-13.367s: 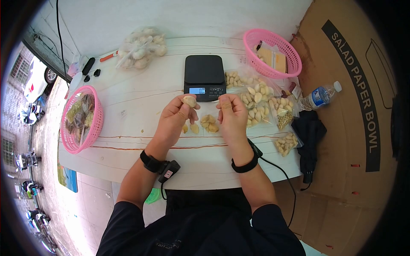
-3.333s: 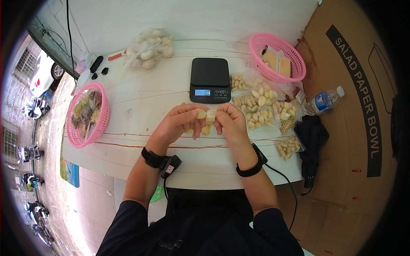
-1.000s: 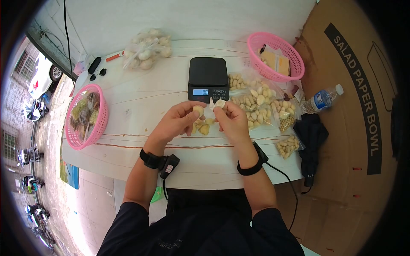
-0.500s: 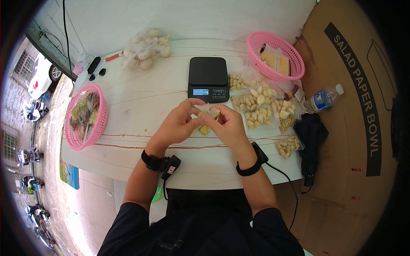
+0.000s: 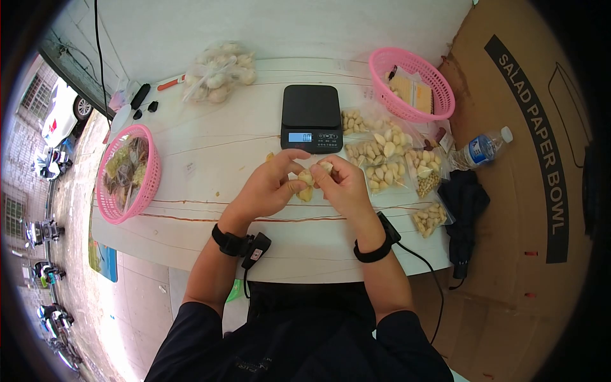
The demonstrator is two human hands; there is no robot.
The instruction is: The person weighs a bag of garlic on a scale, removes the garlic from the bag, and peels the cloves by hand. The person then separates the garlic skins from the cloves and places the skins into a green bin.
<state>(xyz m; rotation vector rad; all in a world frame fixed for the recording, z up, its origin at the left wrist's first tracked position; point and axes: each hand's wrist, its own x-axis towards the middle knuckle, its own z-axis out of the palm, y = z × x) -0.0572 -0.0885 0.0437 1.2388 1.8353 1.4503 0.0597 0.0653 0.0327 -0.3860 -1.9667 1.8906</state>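
My left hand (image 5: 268, 184) is closed with thumb and fingertips on a yellowish garlic clove (image 5: 306, 177). Close beside it, my right hand (image 5: 345, 186) pinches a pale garlic piece (image 5: 326, 167) between thumb and fingers. Below the fingertips, more yellowish garlic (image 5: 305, 194) shows over the table. Just beyond both hands stands a black kitchen scale (image 5: 310, 114), its lit display reading about zero. Clear bags of peeled garlic cloves (image 5: 385, 173) lie to the right of my right hand.
A bag of garlic bulbs (image 5: 221, 73) lies at the back. Pink baskets stand left (image 5: 154, 175) and back right (image 5: 375, 67). At right are a water bottle (image 5: 482, 149), a folded black umbrella (image 5: 461, 210) and a cardboard box (image 5: 509, 267). Wrist cables trail over the table edge.
My hands have drawn slightly apart at the fingertips, showing more of the garlic between them. A yellowish bit now shows beside my left index finger. The surroundings look the same.
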